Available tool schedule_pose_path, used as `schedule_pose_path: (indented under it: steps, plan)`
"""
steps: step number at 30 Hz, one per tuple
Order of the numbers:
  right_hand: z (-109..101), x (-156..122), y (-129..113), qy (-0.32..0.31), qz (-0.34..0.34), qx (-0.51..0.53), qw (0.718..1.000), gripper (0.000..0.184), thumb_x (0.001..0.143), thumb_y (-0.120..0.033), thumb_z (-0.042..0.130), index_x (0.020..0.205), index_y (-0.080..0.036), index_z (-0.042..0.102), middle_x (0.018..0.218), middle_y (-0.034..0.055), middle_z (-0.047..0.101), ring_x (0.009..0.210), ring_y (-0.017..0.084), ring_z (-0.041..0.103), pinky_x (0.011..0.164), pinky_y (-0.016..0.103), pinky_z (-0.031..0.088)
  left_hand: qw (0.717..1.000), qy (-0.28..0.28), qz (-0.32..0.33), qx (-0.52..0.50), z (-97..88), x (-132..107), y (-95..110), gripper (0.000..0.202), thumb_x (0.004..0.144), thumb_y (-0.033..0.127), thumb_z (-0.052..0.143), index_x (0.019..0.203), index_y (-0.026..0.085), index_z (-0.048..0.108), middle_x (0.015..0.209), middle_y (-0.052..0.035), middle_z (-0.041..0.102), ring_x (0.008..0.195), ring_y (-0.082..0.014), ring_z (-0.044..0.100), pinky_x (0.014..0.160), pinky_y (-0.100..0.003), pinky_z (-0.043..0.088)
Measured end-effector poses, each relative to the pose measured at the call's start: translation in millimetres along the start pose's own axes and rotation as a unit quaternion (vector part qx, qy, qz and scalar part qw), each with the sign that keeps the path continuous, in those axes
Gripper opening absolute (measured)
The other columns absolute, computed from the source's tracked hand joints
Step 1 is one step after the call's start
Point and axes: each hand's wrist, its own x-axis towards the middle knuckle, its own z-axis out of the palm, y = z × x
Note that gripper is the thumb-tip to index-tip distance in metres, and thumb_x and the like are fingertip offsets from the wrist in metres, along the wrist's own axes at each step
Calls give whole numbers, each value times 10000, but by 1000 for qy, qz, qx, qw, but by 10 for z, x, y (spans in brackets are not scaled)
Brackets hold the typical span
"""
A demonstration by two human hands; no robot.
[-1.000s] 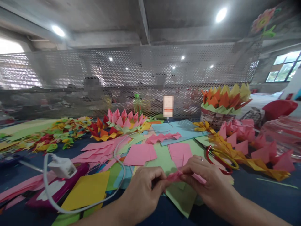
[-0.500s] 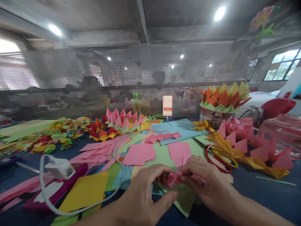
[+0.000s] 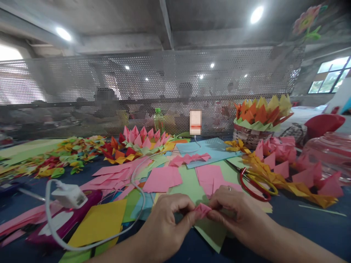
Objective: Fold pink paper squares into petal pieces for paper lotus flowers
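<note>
So I had both hands on one tiny bit of folding: my left grip (image 3: 175, 221) was closed thumb-to-finger on the left end of a small folded pink paper (image 3: 203, 210), and my right grip (image 3: 233, 206) pinched its right end the same way. The piece sat up between my fingertips, near side of the desk (image 3: 323, 226), right above a green sheet (image 3: 212, 233). Just past my hands were a left stack of pink squares (image 3: 163, 179) and a right one (image 3: 210, 175), with a zigzag pink strip (image 3: 189, 159) farther back. Scissors (image 3: 243, 174) lay off to the right, and yellow paper (image 3: 98, 223) to the near left.
</note>
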Motion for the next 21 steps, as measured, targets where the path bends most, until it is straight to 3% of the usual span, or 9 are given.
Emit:
schedule_pose_path:
  steps: [6,14,18,21]
  plan:
    - [8,24,38,10,42,-4,999,261,905,-342,606,703,-178,607,666,4,603,664,148,531,583,247,356,1000,6,-8,-25,-8,17,-10,318,927,311,515,657,158,584,606,15,574,593,-105,513,581,-211,362]
    - [-45,19,-50,27,-3,6,1000,271,909,-298,608,670,-173,591,659,2,581,689,146,530,622,255,369,997,-11,-51,-48,-23,5,17,253,913,271,532,689,166,583,634,14,632,619,-118,576,614,-212,394]
    - [-48,-8,-99,-9,16,37,999,109,898,-293,613,854,-205,659,826,6,652,792,147,570,694,254,408,999,-4,-40,8,3,-11,7,263,907,298,538,679,175,584,633,11,605,636,-135,552,624,-238,378]
    - [-5,-14,-102,-36,29,37,998,43,854,-235,629,832,-204,648,801,-13,646,730,124,555,636,225,400,999,-16,-21,27,23,-32,16,267,908,323,541,691,180,600,683,3,628,681,-145,565,671,-250,382]
